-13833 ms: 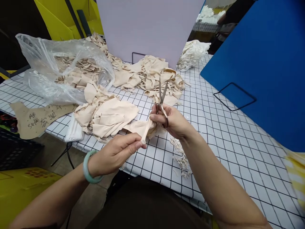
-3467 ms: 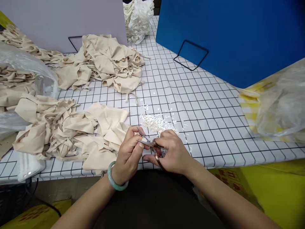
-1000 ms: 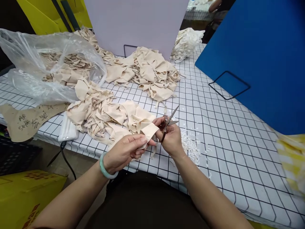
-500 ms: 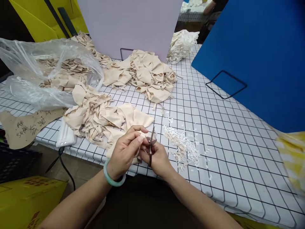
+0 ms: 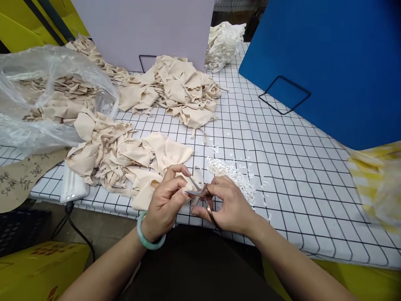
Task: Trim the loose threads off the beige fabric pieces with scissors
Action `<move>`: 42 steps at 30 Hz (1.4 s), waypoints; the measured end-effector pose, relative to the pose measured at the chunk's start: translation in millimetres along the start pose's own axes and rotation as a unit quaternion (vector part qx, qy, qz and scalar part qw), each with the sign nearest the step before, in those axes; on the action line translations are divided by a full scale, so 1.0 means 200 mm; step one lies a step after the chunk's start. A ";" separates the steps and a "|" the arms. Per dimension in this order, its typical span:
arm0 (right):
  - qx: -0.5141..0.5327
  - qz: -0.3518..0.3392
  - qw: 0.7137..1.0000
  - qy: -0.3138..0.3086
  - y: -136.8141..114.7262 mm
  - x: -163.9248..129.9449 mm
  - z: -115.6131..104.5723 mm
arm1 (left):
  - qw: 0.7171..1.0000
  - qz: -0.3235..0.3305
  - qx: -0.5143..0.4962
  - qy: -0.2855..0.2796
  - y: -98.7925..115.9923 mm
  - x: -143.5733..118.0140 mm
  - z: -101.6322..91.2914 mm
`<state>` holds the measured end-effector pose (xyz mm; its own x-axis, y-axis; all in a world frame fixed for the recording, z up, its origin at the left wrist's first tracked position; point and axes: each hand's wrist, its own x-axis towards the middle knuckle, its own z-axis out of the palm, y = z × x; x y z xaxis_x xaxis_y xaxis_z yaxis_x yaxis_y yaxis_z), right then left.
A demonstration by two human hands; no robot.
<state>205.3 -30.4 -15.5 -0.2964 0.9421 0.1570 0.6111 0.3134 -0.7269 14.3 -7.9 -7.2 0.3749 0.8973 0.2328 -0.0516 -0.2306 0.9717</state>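
Observation:
My left hand [image 5: 166, 200], with a green bangle on its wrist, pinches a beige fabric piece [image 5: 144, 193] at the table's near edge. My right hand [image 5: 230, 205] grips small scissors [image 5: 200, 193] whose blades point left, with their tips against the fabric under my left fingers. The two hands are almost touching. Just beyond my right hand lies a scatter of small white trimmings [image 5: 233, 175].
A beige fabric pile [image 5: 106, 150] lies left of my hands, another beige heap [image 5: 175, 90] farther back, and a clear plastic bag [image 5: 46, 100] of pieces at far left. A blue board [image 5: 328, 62], a lilac board [image 5: 147, 29] and a white stack [image 5: 224, 44] stand behind the checked table [image 5: 291, 167].
The scissors have turned from upright to pointing left, and their blades have parted at the fabric. My right hand has shifted slightly right. The view has drifted right.

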 end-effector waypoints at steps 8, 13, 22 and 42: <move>-0.005 0.002 1.000 -0.002 0.00 0.00 0.00 | 1.000 0.001 0.012 -0.013 -0.01 0.00 0.00; 0.003 -0.012 1.000 0.006 0.00 0.00 0.00 | 0.999 0.021 0.015 -0.023 -0.02 0.01 0.01; 0.001 -0.004 1.000 0.027 0.04 -0.04 0.02 | 0.997 0.040 0.059 -0.037 -0.02 0.02 0.02; -0.107 0.081 0.980 0.148 0.24 -0.31 -0.01 | 0.985 -0.013 0.057 -0.160 -0.07 0.15 0.27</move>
<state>254.7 -73.4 -59.1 0.0236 0.9648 0.2619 0.7823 0.1453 -0.6057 76.5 2.5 -15.7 0.6481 0.7431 0.1666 0.0582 -0.2665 0.9621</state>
